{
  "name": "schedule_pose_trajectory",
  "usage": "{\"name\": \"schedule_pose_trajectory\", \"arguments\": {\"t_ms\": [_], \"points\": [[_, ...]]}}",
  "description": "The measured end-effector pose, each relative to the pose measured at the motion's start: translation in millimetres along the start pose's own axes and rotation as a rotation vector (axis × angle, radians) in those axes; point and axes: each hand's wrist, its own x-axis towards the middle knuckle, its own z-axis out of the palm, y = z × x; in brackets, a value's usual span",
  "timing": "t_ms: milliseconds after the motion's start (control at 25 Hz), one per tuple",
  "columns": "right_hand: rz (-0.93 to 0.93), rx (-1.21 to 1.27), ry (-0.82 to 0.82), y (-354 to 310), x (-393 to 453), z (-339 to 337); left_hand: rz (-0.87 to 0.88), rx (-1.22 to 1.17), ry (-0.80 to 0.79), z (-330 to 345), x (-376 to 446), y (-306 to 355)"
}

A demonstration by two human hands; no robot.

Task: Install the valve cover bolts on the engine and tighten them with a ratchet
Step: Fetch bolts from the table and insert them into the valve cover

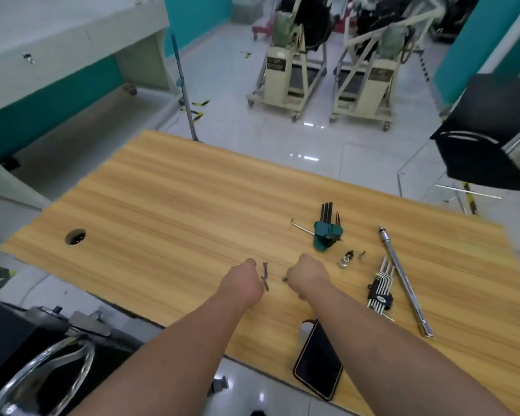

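Two grey bolts (265,277) lie end to end on the wooden table (168,205), right against my left hand (241,280). That hand's fingers curl down out of sight, so its hold on them is unclear. My right hand (307,275) is curled in a fist a little to the right, with a small dark bolt tip (284,278) poking out at its left side. A long chrome ratchet handle (406,283) lies on the table to the right. A chrome socket (344,261) and a small bit (362,254) lie between it and my right hand.
A green hex key holder (327,232) with a loose key (302,226) stands behind my right hand. A chrome hex key set (380,291) and a phone (318,361) lie near the front edge. The table has a cable hole (75,237). A black chair (490,130) and two engine stands (288,73) are beyond.
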Motion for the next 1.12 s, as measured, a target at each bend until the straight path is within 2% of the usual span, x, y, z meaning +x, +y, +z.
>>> {"name": "schedule_pose_trajectory", "arguments": {"t_ms": [160, 360, 520, 840, 920, 1120], "points": [[0.052, 0.062, -0.053, 13.1, 42.6, 19.9, -0.07, -0.031, -0.039, 31.8, 38.6, 7.0], [-0.051, 0.019, 0.0, 18.8, 71.0, 36.3, -0.071, -0.038, -0.043, 50.5, 68.7, 17.2], [-0.097, -0.038, -0.032, 13.2, 73.8, 35.0, -0.041, 0.065, -0.052, 53.7, 67.8, 19.9], [-0.146, -0.16, -0.122, 3.1, 59.6, 38.8, -0.093, 0.076, -0.027, 55.2, 54.5, 0.4], [-0.118, -0.042, -0.132, 5.7, 55.4, 40.4, -0.093, 0.038, -0.008, 55.8, 49.3, -8.6], [0.088, 0.533, -0.148, 5.2, 40.9, 40.4, -0.114, -0.069, 0.042, 52.8, 46.9, -17.7]]}}
